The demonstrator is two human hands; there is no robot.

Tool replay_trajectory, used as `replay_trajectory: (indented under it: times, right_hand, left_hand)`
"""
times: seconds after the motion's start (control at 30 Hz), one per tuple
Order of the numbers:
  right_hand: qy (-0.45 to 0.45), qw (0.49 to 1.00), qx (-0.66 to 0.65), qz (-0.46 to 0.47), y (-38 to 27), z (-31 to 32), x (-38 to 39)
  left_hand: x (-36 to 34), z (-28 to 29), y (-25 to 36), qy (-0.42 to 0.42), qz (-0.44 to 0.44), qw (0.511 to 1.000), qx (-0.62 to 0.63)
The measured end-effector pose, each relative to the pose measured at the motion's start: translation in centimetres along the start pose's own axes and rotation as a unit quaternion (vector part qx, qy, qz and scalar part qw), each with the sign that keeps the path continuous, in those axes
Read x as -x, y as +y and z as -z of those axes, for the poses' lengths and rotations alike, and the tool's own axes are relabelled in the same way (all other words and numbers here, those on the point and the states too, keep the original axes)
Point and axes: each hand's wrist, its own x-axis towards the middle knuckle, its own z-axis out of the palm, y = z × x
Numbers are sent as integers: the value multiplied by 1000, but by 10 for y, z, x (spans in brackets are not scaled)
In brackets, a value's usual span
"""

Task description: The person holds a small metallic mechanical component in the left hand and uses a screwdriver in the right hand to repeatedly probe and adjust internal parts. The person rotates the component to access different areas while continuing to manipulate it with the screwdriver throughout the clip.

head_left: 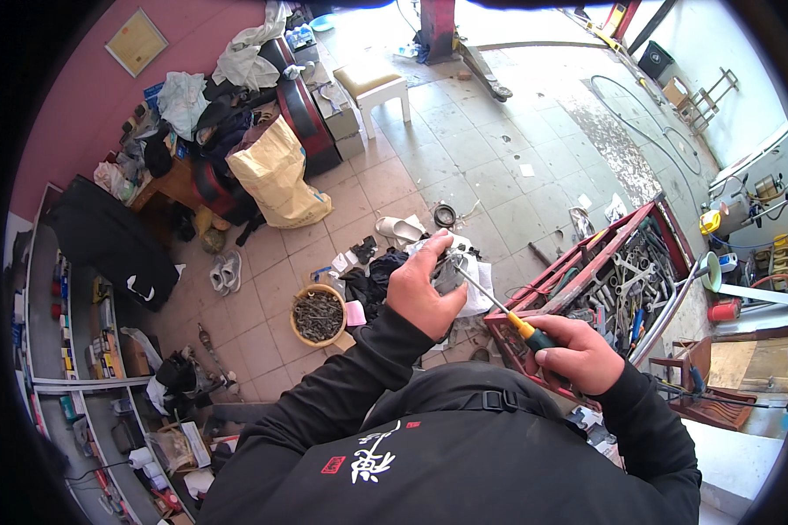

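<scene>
My right hand (580, 357) is wrapped round the dark green and yellow handle of a screwdriver (517, 322). Its thin metal shaft slants up and left toward my left hand (425, 286). Between the thumb and fingers of that hand is a small grey part (447, 276), partly hidden, whose kind I cannot make out. The screwdriver's tip is at this part; whether they touch I cannot tell. Below the hands, dark cloths (369, 282) and white paper lie on the tiled floor.
A red metal tool tray (578, 262) full of wrenches stands at the right. To the left are a round basket (296, 325) of small dark metal pieces, a yellow bag (282, 179), grey shoes (226, 273) and shelves (105, 394). A white stool (372, 87) stands farther off.
</scene>
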Motion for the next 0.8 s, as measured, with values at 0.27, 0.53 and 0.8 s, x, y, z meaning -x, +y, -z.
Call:
replay_trajectory:
  times: [0.27,0.53,0.8]
  right_hand:
    - [-3,999,-13,-30,-5,5,-2]
    - [-7,1000,-6,-28,-8,11,-3]
    - [-8,1000,-11,-26,-4,12,-4]
  left_hand:
    - [2,-1,-1,-12,3,1000,0]
    - [1,-4,-3,-10,-3,1000,-4]
    - [2,-2,-2,-35,12,999,4]
